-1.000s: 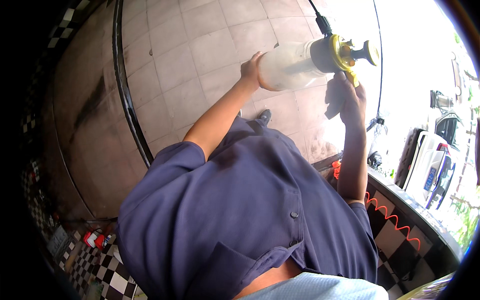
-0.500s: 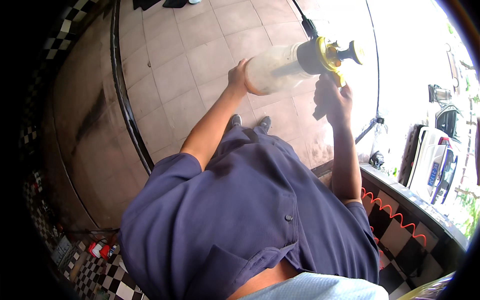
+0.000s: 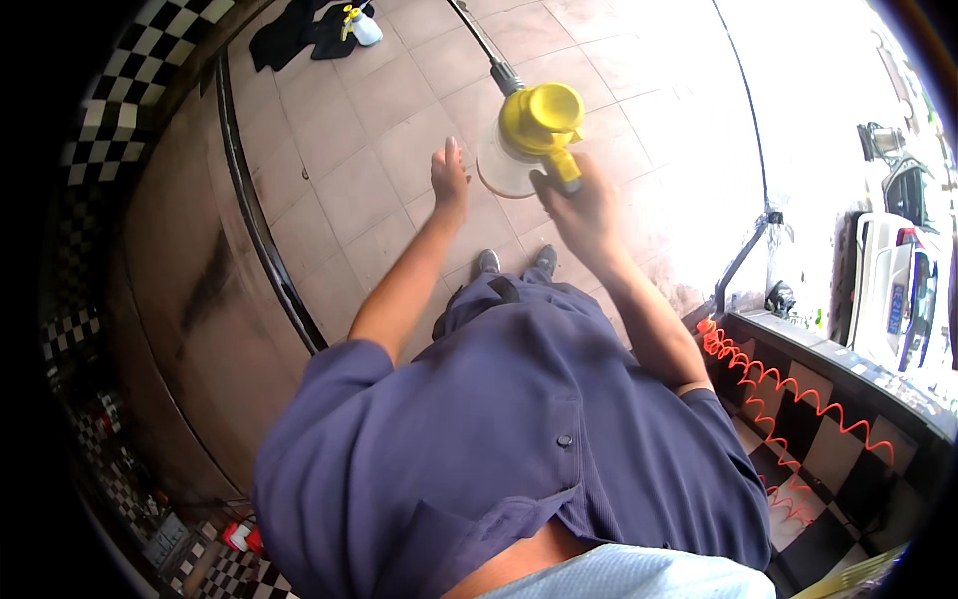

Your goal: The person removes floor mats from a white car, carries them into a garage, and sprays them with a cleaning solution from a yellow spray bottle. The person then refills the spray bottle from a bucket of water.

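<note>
My right hand (image 3: 584, 205) is closed round the yellow handle of a pump sprayer (image 3: 554, 108). The sprayer is upright, so I see it mostly from above: its yellow pump knob and collar, with part of the clear tank (image 3: 494, 165) below them. A thin dark wand or hose runs from a grey-black fitting on it toward the top edge. To the left of the tank, my left hand (image 3: 450, 182) is apart from it, thumb raised, holding nothing. How full the tank is cannot be seen.
On the tiled floor (image 3: 349, 190), black mats (image 3: 284, 38) lie at the far left beside a small yellow-and-white spray bottle (image 3: 365, 28). A dark floor strip (image 3: 249, 190) runs along the left. Orange coiled hoses (image 3: 798, 394) hang at the right. A white car (image 3: 880, 285) stands outside.
The sprayer has turned from lying sideways between both hands to upright in my right hand, moving left. My left hand has let go of the tank's bottom.
</note>
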Tool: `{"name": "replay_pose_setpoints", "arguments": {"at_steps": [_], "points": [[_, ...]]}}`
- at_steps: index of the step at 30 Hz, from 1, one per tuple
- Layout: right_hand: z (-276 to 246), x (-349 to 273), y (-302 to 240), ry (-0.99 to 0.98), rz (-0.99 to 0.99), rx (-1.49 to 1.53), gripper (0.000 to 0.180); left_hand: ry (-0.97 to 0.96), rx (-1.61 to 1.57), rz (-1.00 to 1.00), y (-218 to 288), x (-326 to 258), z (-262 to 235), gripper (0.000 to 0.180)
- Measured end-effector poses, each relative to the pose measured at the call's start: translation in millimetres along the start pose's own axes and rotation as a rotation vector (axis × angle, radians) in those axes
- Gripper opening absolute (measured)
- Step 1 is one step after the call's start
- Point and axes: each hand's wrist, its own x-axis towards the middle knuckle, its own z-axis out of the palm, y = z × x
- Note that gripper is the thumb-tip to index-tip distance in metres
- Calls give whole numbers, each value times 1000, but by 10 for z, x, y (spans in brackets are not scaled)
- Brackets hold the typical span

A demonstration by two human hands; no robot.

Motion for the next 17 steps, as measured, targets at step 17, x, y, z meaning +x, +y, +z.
{"name": "replay_pose_setpoints", "arguments": {"at_steps": [17], "points": [[-316,703,1262,-73,-155,-372,83,-442,44,272,592,-1036,606,43]]}}
